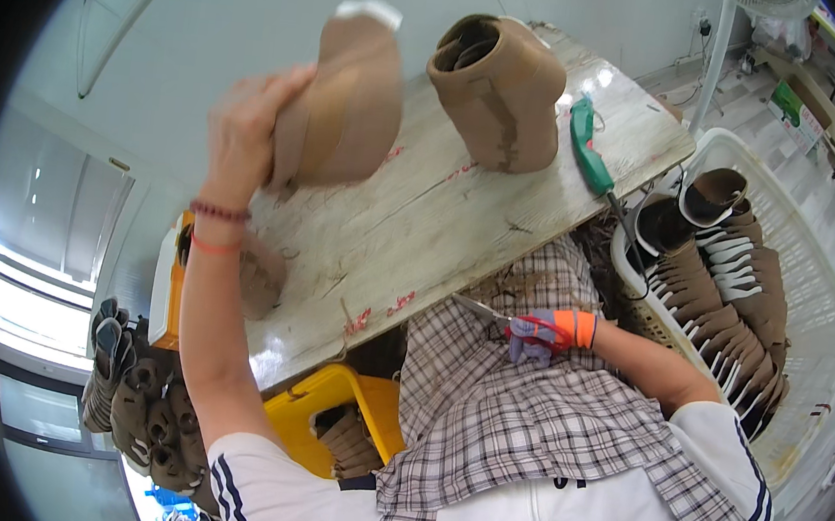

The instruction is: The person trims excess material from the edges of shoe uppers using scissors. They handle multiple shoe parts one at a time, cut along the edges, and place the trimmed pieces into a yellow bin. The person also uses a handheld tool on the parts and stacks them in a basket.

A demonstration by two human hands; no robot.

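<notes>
My left hand is raised over the left part of the table, closed on the edge of a brown shoe upper with a white tip, slightly blurred. Scissors with red handles are gripped in my right hand, which wears a grey-purple glove with an orange cuff. The blades point left, just off the table's front edge and over my checked apron. Farther back on the table stands another brown upper, its dark opening turned up. To its right lies a green corded hand tool.
A pale worn table slopes across, scattered with thread scraps. At right, a white plastic basket holds stacked brown uppers. A yellow bin with more pieces sits below the table at left. More uppers are piled far left.
</notes>
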